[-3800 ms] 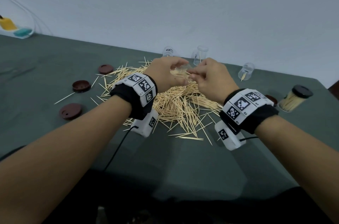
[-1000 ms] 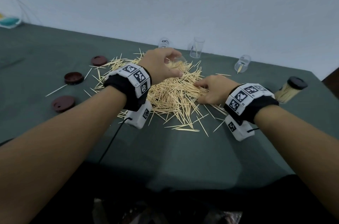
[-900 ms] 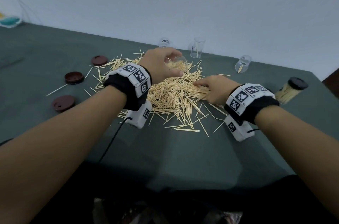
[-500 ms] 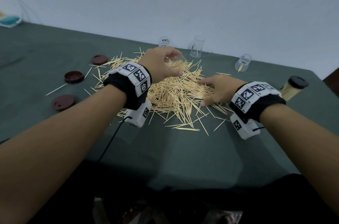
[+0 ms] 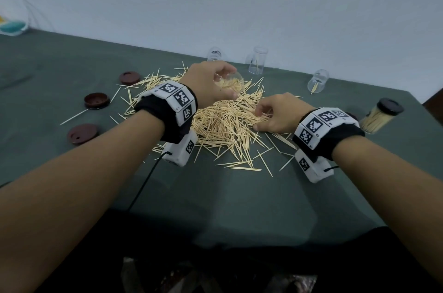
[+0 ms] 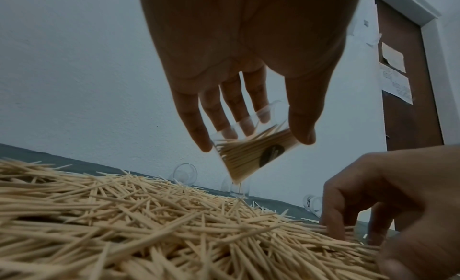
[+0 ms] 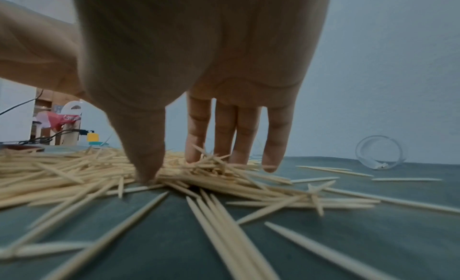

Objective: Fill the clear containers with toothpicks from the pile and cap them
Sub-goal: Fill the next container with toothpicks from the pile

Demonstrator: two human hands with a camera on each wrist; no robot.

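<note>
My left hand point(image 5: 211, 84) grips a clear container point(image 5: 231, 83), tilted and partly filled with toothpicks, just above the far side of the toothpick pile point(image 5: 223, 120). In the left wrist view the thumb and fingers point(image 6: 196, 130) hold the container point(image 6: 251, 154) by its sides. My right hand point(image 5: 260, 117) is down on the pile's right edge. In the right wrist view my right hand point(image 7: 189, 170) has thumb and fingertips point(image 7: 271, 162) digging into the pile point(image 7: 74, 170), with a bunch of toothpicks pinched between them.
Three clear containers stand or lie at the back: one point(image 5: 214, 53) on its side, one point(image 5: 257, 60) upright, one point(image 5: 317, 81) tipped over. A filled, capped container point(image 5: 378, 115) leans at the right. Three brown caps point(image 5: 96, 100) lie to the left. The table's front edge point(image 5: 215, 242) is near.
My right hand left the held container and came down on the pile. Half a second ago it lay spread flat; now its fingers curl in on toothpicks. The left hand barely moved.
</note>
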